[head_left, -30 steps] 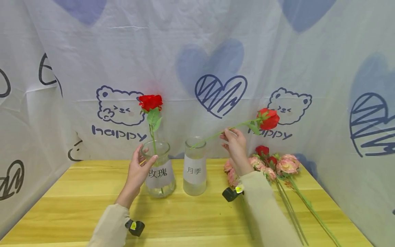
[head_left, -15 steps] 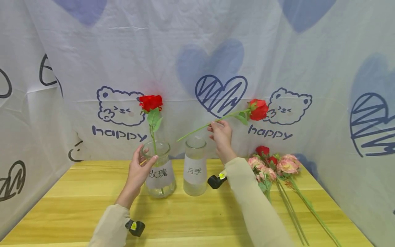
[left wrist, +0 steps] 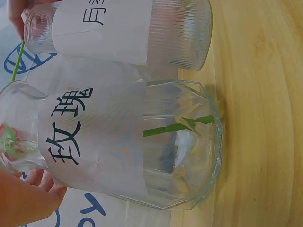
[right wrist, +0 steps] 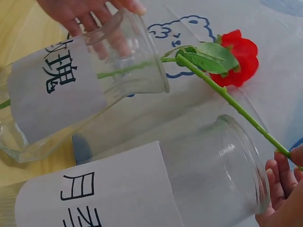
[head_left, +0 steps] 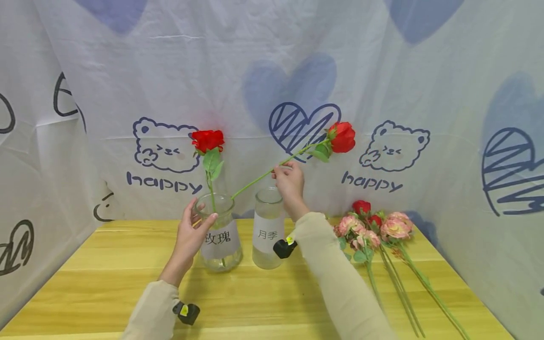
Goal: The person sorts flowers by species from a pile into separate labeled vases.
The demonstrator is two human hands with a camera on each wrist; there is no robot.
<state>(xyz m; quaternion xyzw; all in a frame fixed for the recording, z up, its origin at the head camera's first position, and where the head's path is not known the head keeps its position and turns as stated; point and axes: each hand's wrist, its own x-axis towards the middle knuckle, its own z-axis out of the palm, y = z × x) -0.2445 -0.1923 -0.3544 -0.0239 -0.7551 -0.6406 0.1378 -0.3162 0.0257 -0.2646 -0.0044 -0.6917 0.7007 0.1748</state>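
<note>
My left hand holds the neck of the wide glass vase, thumb in front and fingers at the side. A red rose stands upright in that vase, its green stem end showing through the lower glass. Between thumb and fingers, my right hand pinches the stem of another red rose above the narrow vase. This rose slants, bloom up to the right. Its stem ends at the wide vase's mouth; whether it touches the rim I cannot tell.
The narrow glass vase, with a paper label, stands just right of the wide one. On the wooden table at the right lie pink flowers and red roses. A printed cloth hangs close behind.
My right hand has carried its rose leftward and slightly up, and the stem end has passed from the narrow vase's mouth to the wide vase's. My left hand keeps its place.
</note>
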